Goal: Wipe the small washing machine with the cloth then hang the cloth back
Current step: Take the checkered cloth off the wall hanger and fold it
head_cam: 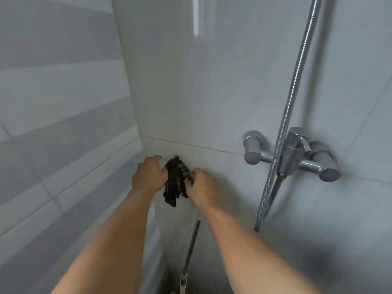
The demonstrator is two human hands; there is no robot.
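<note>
I've got both hands up: left hand [148,177] and right hand [200,185] pinching the dark cloth [176,181] against the grey tiled wall [191,92], left of the chrome shower mixer [292,155].

The cloth [176,181] hides whatever holds it against the wall.

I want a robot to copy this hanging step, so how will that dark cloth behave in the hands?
The dark cloth is probably floppy: it bunches and droops below the left hand and right hand. It seems light, since fingertips alone hold it against the wall. It is unlikely to slip, given its crumpled, ribbed folds.
</note>
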